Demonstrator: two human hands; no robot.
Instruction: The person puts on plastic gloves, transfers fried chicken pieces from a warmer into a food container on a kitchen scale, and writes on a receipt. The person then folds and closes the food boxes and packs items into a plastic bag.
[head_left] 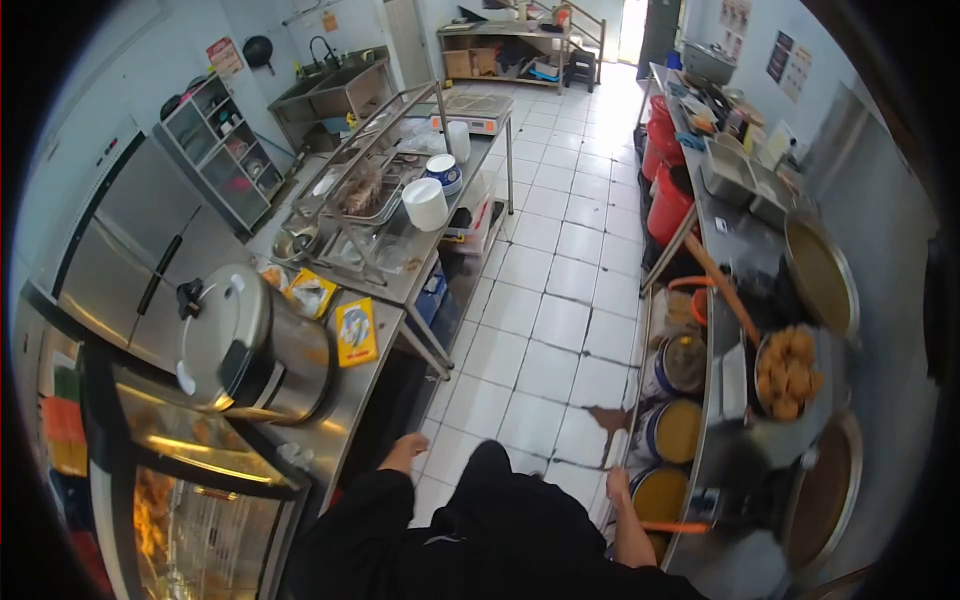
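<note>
- While the left hand (pixel 405 452) hangs at the left side of the white tiled floor (pixel 545 300), its fingers look drawn in, though I cannot tell whether they press together.
- Toward the right side of the tiled floor hangs the right hand (pixel 618 485), fingers seemingly curled; whether they pinch anything, I cannot tell.
- Nearest the right hand, along the tiled floor's right edge, open tubs (pixel 649 437) with yellow-brown contents stand in a row.
- Left of the tiled floor, nearest the left hand, runs a steel counter (pixel 364 376) bearing a yellow packet (pixel 355 332) and a large lidded steel pot (pixel 302 345).
- Right of the tiled floor, golden-brown pieces (pixel 788 370) lie heaped on the worktop side; farther along its right edge stand red buckets (pixel 668 205).
</note>
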